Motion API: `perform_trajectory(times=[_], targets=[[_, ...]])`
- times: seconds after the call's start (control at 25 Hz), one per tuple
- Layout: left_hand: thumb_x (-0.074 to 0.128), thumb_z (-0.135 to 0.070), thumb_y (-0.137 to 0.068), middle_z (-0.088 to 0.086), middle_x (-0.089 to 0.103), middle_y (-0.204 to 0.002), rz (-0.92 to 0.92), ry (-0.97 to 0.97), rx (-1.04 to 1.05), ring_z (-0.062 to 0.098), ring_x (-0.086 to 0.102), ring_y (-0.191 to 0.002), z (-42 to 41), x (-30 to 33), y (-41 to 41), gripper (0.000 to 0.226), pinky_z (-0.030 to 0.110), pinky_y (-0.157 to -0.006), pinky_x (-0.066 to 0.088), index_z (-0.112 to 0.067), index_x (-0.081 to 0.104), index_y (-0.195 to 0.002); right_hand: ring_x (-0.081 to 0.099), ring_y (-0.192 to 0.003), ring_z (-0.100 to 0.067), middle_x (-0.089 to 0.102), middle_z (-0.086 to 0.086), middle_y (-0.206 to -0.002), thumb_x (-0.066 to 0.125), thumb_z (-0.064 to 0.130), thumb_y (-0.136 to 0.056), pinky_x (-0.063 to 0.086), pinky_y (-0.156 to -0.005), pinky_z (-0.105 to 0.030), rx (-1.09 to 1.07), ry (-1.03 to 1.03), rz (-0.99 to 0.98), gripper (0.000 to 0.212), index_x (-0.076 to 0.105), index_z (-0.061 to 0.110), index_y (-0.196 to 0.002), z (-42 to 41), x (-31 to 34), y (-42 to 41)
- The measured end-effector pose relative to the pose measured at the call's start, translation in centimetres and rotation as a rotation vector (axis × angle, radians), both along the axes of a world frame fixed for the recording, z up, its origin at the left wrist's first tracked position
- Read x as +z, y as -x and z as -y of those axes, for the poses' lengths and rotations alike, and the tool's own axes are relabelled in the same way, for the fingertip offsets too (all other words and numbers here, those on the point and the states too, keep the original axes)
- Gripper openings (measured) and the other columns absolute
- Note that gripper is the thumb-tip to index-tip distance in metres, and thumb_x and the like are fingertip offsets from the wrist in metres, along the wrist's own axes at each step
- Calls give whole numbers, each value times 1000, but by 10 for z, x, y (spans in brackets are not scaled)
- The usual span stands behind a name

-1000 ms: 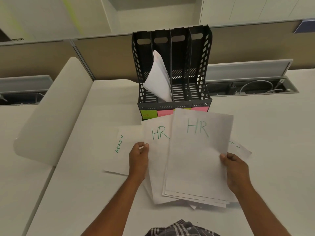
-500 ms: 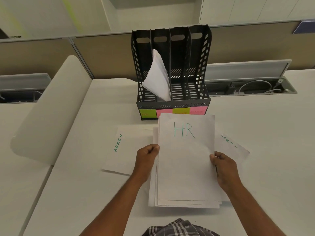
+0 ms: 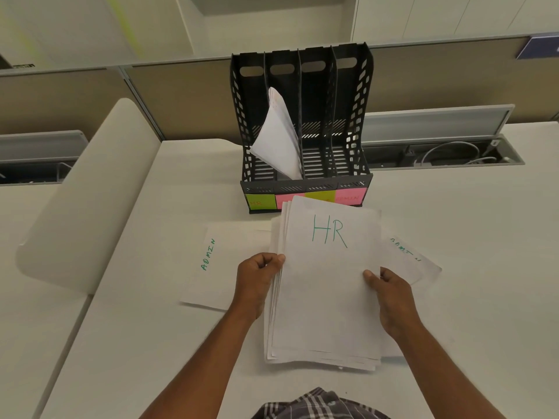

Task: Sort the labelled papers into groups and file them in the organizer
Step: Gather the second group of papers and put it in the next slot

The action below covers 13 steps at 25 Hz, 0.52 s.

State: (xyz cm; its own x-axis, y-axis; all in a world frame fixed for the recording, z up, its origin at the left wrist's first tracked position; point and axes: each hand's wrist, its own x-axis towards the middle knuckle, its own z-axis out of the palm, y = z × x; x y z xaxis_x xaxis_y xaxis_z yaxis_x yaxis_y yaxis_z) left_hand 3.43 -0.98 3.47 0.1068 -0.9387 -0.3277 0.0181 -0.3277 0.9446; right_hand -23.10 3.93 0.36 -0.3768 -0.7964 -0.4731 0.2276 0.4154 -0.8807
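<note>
1. Nearest, the HR stack (image 3: 325,300) is now one gathered bundle. A second ago it was two fanned parts, each showing an HR heading; half a second ago the parts had come together, and since then the top edge has advanced to overlap the organizer's label strip.
2. Left hand (image 3: 257,281) is closed on the stack's left edge, thumb on top at the upper corner. Right hand (image 3: 393,300) is closed on the right edge, thumb pressed to the top sheet. Both grip the same bundle.
3. Edges are not flush: several sheets show stepped along the left and bottom margins. Judgement: a squaring tap would reduce the risk of snagging on a divider.
4. Left ADMIN sheet (image 3: 217,261) lies flat on the desk (image 3: 121,343), unchanged. A second ADMIN sheet (image 3: 414,261) lies to the right, partly under the stack, also unchanged.
5. Coloured labels (image 3: 348,196) on the organizer's front: the leftmost green one reads HR, the rightmost pink one seems to read ADMIN; the middle two are partly covered.
6. Black organizer (image 3: 302,116) stands beyond. Its second slot from the left holds leaning filed papers (image 3: 278,137); the other three look empty.
7. Judgement: HR grouping is complete; filing in the leftmost slot comes next, then the ADMIN sheets.
</note>
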Motion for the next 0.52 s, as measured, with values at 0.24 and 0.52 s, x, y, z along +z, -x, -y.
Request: perform_trajectory(times=[0.24,0.52], targets=[[73,-16,-87,4,76,-87,-222,-120,85,21,66,-93,2,3,-6,15,34,-95,50,-16,79,-74,70,-76,-21,78,-5,-91,66,18,-93,51,-56,-27,4,-52,48,10,75,14,-96,1,-4,7],[67,-15,-93,3,76,-92,-135,-48,133,17,69,-90,9,6,-20,13,35,-90,55,-15,77,-85,62,-68,-13,71,0,-77,65,13,-94,48,-63,-28,-181,-62,27,11,73,12,-87,6,-6,43]])
